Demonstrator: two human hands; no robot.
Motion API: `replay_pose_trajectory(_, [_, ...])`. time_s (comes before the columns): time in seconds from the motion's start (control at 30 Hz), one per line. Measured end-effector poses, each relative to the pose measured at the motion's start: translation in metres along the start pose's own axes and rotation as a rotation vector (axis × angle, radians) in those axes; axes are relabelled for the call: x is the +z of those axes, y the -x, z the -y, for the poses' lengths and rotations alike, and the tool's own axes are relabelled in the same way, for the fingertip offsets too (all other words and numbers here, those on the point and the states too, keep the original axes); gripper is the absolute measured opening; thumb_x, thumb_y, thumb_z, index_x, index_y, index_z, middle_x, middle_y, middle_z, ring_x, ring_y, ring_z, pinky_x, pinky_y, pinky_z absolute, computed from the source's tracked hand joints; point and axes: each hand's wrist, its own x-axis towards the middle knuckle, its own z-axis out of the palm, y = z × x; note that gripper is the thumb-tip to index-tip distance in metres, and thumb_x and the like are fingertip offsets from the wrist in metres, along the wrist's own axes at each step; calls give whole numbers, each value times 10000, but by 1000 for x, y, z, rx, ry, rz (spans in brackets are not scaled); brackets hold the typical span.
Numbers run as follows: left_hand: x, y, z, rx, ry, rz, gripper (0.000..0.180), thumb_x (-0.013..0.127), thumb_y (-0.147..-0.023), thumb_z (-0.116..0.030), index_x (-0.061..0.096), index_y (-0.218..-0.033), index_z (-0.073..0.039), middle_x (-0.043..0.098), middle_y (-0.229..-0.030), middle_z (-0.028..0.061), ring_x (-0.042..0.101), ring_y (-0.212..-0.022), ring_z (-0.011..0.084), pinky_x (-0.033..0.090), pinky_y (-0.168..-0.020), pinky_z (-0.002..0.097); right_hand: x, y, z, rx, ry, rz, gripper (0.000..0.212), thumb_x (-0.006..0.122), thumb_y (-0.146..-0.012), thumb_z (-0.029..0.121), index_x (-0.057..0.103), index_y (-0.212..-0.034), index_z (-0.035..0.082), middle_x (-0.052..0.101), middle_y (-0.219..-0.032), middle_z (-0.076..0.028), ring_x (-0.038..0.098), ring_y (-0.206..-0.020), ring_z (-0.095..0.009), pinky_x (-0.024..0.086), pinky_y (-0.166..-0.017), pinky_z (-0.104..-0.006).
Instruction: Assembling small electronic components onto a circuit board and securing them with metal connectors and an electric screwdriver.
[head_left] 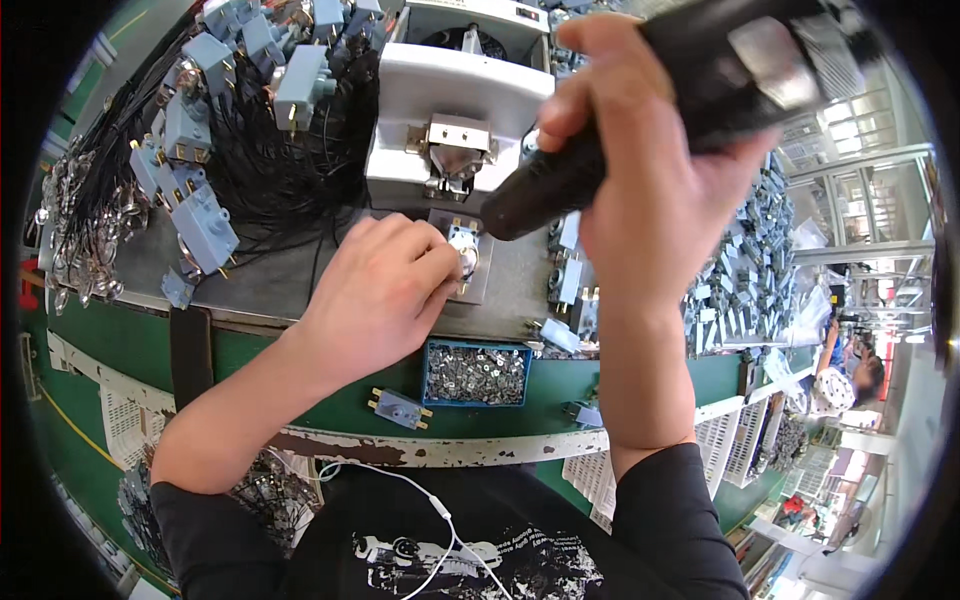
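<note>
My right hand [650, 150] is raised and wrapped around a black handheld power tool [710, 75]. The tool's tapered nose points down and left, above a metal fixture plate [478, 285]. On that plate sits a small pale part [463, 240] with brass-coloured contacts at its ends. My left hand [385, 280] reaches to the plate from the left, thumb and forefinger pinched at the part's edge. What lies between those fingertips is hidden.
A white machine [460, 90] stands behind the plate. Grey-blue plug housings [205, 230] with black cables heap up at left; more grey-blue housings [740, 260] pile at right. In front are a blue tray [478, 403] of small metal pieces and a loose housing [400, 409].
</note>
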Motion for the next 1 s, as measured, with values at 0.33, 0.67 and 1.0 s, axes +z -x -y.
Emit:
replay_pose_trajectory(0.33, [8,2,10,-130,102,91,256,781,-835,-115,582,-990,-74,601,-959,89,617,-969,311,472,-854,443,11,38,9,-46,-51,-116,538,662,-986,63,381,-1442,12,674,-811,-129,624,-565,-152,538,-561,-319])
replay_pose_trajectory(0.67, [6,0,8,-151,154,89,326,775,-839,-106,550,-1072,-73,601,-962,94,624,-965,317,478,-868,443,14,40,4,-48,-57,-123,649,672,-945,-31,236,-1412,81,701,-943,-150,654,-624,-144,553,-581,-297])
replay_pose_trajectory(1.0, [9,4,10,-135,116,68,360,779,-851,-117,576,-1145,-79,589,-1056,108,632,-1015,330,492,-902,455,18,45,-3,10,-262,-89,208,741,-858,-122,631,-1025,-64,713,-908,-107,670,-684,-114,554,-604,-245])
